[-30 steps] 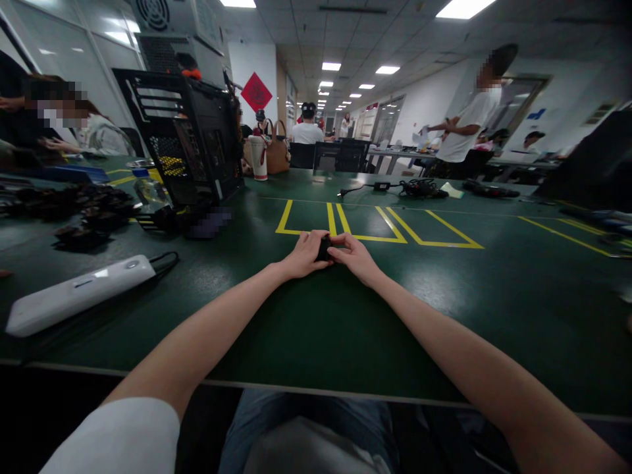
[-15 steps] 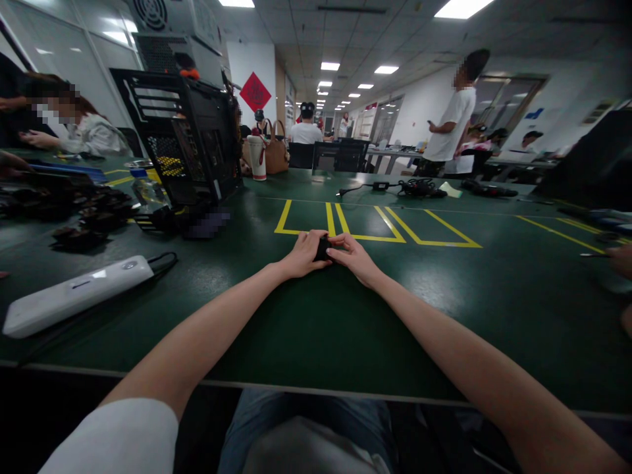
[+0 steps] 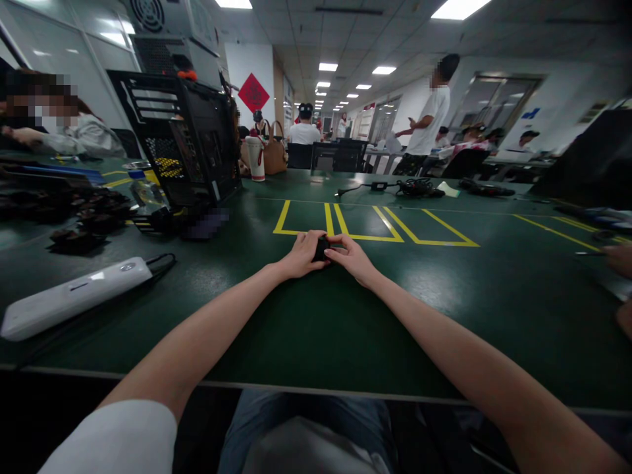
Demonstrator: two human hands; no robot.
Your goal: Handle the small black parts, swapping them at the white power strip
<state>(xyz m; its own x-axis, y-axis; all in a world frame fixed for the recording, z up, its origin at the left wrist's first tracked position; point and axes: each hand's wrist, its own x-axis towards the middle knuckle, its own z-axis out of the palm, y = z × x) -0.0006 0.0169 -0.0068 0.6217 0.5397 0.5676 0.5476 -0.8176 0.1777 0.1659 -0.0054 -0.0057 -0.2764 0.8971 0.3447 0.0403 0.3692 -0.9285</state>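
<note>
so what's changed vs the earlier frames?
The standing person in a white shirt has moved left in the picture, and a co-worker's hand has come in at the right edge. Nothing visibly taken or released: left hand and right hand still hold the small black object.

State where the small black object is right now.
In the head view, the small black object is near the middle, held between the left hand and the right hand, on the near side of the yellow tape outlines.
</note>
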